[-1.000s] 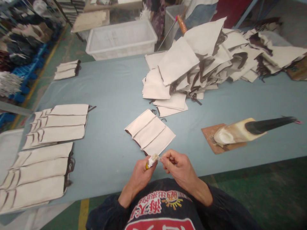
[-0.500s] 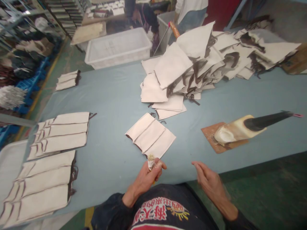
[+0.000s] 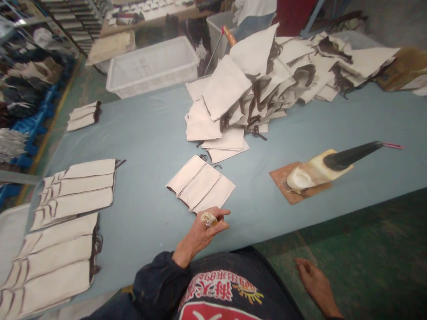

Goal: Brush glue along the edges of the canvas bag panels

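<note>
My left hand (image 3: 199, 232) is closed around a small brush (image 3: 208, 218), its pale, crusted tip pointing up toward me. The hand is over the near corner of a cream fabric piece (image 3: 200, 182) with dark edging and two seams across it. Whether the fingers touch the fabric I cannot tell. Off the table's front edge, low beside my body, hangs my right hand (image 3: 314, 284). Its fingers are loosely extended and no object shows in it.
A pale cut container (image 3: 308, 171) with a black handle rests on a brown board (image 3: 280, 175) to the right. Behind lies a heap of cream pieces (image 3: 227, 89). Overlapping stacks (image 3: 63, 262) lie at left. A white bin (image 3: 153, 66) stands beyond the table (image 3: 143, 178).
My right hand has moved down and right, away from the table edge. My left hand has turned slightly with the brush and come nearer the fabric piece. The view has shifted.
</note>
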### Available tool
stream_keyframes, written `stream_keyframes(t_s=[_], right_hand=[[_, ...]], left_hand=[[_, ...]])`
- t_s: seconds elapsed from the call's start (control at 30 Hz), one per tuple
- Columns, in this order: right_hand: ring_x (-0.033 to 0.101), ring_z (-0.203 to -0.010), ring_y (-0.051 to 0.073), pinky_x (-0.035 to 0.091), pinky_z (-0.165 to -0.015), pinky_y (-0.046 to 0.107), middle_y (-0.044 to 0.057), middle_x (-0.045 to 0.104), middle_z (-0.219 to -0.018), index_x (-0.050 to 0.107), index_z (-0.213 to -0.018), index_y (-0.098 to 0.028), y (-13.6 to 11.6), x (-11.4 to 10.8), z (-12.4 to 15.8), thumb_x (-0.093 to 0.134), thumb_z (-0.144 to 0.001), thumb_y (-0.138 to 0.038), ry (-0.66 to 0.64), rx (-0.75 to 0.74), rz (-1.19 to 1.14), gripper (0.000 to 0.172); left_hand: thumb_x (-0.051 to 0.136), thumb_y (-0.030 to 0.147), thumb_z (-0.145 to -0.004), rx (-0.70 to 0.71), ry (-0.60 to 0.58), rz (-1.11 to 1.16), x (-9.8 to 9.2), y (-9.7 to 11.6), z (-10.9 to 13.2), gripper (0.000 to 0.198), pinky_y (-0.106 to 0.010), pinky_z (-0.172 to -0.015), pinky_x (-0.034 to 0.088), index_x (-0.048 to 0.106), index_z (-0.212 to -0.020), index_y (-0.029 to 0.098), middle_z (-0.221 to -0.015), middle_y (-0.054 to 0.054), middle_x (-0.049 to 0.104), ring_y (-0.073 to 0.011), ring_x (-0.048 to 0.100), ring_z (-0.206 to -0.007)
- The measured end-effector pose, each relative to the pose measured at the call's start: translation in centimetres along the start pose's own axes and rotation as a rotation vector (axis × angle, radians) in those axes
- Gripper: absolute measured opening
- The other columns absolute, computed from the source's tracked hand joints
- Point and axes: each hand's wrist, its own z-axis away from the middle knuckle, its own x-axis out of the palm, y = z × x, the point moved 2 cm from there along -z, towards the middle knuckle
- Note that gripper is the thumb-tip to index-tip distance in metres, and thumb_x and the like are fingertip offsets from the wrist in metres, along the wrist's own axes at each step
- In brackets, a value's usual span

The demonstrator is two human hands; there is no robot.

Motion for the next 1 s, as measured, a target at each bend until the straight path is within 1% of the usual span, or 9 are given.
stream_keyframes(t_s=[0.1, 0.2, 0.3, 0.37, 0.5, 0.63, 0.77, 0.87, 1.0], right_hand=[[0.072, -0.061, 0.032, 0.055, -0.057, 0.039, 0.01, 0.071, -0.062, 0.07, -0.071, -0.024, -1.3, -0.6, 0.1, 0.049, -0.071, -0.07, -0.086, 0.01, 0.004, 0.05], [0.062, -0.05, 0.024, 0.048, -0.054, 0.034, 0.005, 0.061, -0.05, 0.062, -0.061, -0.024, -4.0, -1.2, 0.4, 0.044, -0.08, -0.075, -0.089, -0.101, 0.091, 0.057], [0.058, -0.051, 0.021, 0.043, -0.055, 0.032, 0.003, 0.058, -0.05, 0.054, -0.057, -0.025, -6.1, -1.5, 0.5, 0.038, -0.087, -0.075, -0.051, -0.183, 0.134, 0.061], [0.057, -0.051, 0.02, 0.043, -0.055, 0.031, 0.002, 0.059, -0.052, 0.053, -0.058, -0.025, -6.6, -1.5, 0.2, 0.044, -0.085, -0.075, -0.032, -0.194, 0.122, 0.058], [0.066, -0.059, 0.023, 0.05, -0.059, 0.033, 0.004, 0.07, -0.064, 0.063, -0.073, -0.023, -6.4, -1.1, -0.5, 0.055, -0.073, -0.07, -0.024, -0.167, 0.044, 0.048], [0.07, -0.064, 0.024, 0.054, -0.062, 0.034, 0.008, 0.075, -0.074, 0.072, -0.09, -0.02, -7.6, -0.5, -0.5, 0.052, -0.078, -0.066, -0.081, -0.206, -0.005, 0.052], [0.07, -0.067, 0.026, 0.053, -0.064, 0.035, 0.009, 0.076, -0.076, 0.073, -0.088, -0.019, -10.3, -0.3, 0.3, 0.05, -0.083, -0.065, -0.123, -0.262, 0.01, 0.051], [0.063, -0.059, 0.023, 0.048, -0.059, 0.033, 0.004, 0.068, -0.064, 0.066, -0.08, -0.022, -12.1, -0.6, 1.2, 0.044, -0.089, -0.061, -0.081, -0.325, 0.054, 0.046], [0.046, -0.049, 0.017, 0.036, -0.051, 0.029, -0.003, 0.044, -0.052, 0.045, -0.061, -0.026, -14.2, -1.1, 1.9, 0.034, -0.094, -0.059, 0.003, -0.401, 0.092, 0.047]], left_hand=[[0.063, 0.065, -0.09, 0.06, 0.011, 0.011, 0.7, 0.0, -0.3, 0.057, -0.031, -0.076, 0.046, 0.076, -0.11, 0.013, -0.083, -0.005, 0.066, -0.0178, 0.058, -0.076], [0.061, 0.066, -0.091, 0.098, 0.016, -0.041, 1.3, 0.2, -0.6, 0.056, -0.031, -0.078, 0.046, 0.077, -0.105, 0.014, -0.085, -0.006, 0.07, -0.0186, 0.061, -0.078], [0.059, 0.064, -0.093, 0.088, 0.013, -0.082, 1.8, 0.1, -0.7, 0.052, -0.031, -0.079, 0.047, 0.077, -0.104, 0.015, -0.087, -0.007, 0.072, -0.0192, 0.063, -0.08], [0.059, 0.06, -0.095, 0.074, 0.015, -0.107, 2.0, -0.1, -0.7, 0.049, -0.031, -0.079, 0.047, 0.077, -0.104, 0.016, -0.088, -0.007, 0.073, -0.0197, 0.065, -0.082], [0.061, 0.05, -0.096, 0.041, 0.029, -0.135, 2.2, -0.8, -0.6, 0.039, -0.031, -0.082, 0.048, 0.078, -0.103, 0.016, -0.093, -0.009, 0.076, -0.0207, 0.068, -0.087], [0.063, 0.045, -0.095, -0.009, 0.045, -0.098, 2.2, -1.3, -0.3, 0.034, -0.031, -0.085, 0.048, 0.079, -0.103, 0.016, -0.097, -0.009, 0.078, -0.0212, 0.069, -0.091], [0.064, 0.046, -0.094, -0.057, 0.047, -0.051, 2.3, -1.8, -0.1, 0.035, -0.03, -0.084, 0.05, 0.079, -0.102, 0.015, -0.097, -0.008, 0.078, -0.0207, 0.069, -0.09], [0.063, 0.049, -0.094, -0.104, 0.036, -0.01, 2.5, -2.5, 0.0, 0.038, -0.028, -0.077, 0.05, 0.078, -0.101, 0.015, -0.09, -0.007, 0.077, -0.0182, 0.065, -0.081], [0.062, 0.053, -0.094, -0.17, -0.009, 0.046, 2.9, -3.3, 0.1, 0.042, -0.025, -0.067, 0.049, 0.077, -0.102, 0.014, -0.082, -0.004, 0.072, -0.0151, 0.06, -0.072]])
